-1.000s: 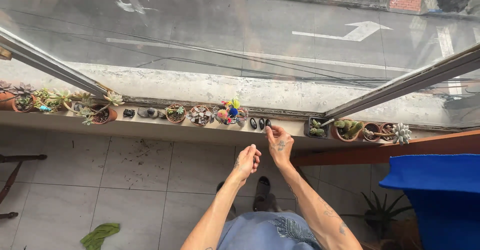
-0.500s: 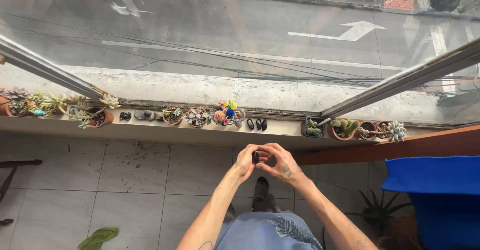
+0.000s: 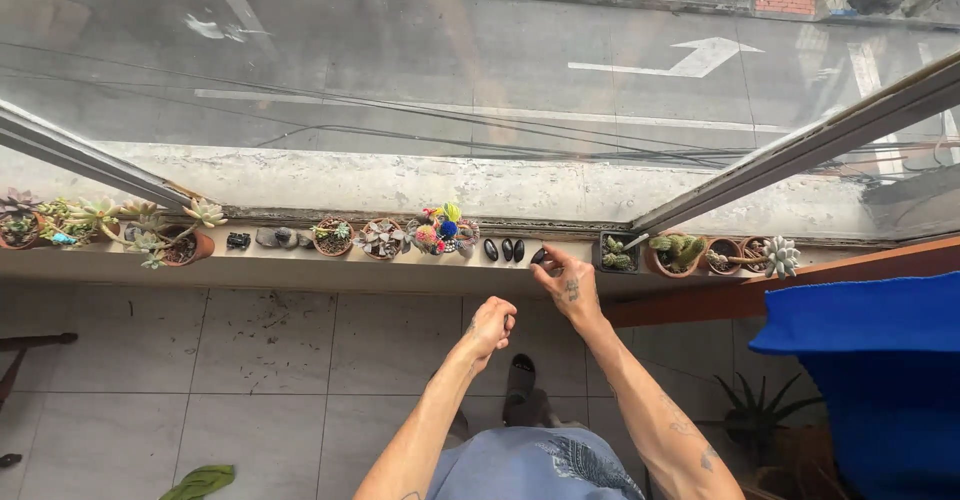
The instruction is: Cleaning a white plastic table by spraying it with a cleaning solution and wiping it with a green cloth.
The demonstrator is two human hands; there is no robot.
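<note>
Half a second back both hands met around a small black stone in front of the body; now the right hand reaches out to the windowsill, fingertips pinching that black stone right at the ledge, just beside the row of three black stones. Left hand hangs back, curled into a loose fist below and apart from the stone; whether it holds anything, I cannot tell. Potted succulents line the sill on either side.

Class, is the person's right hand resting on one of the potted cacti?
No: the right hand sets a dark stone on the sill, apart from the pots.
</note>
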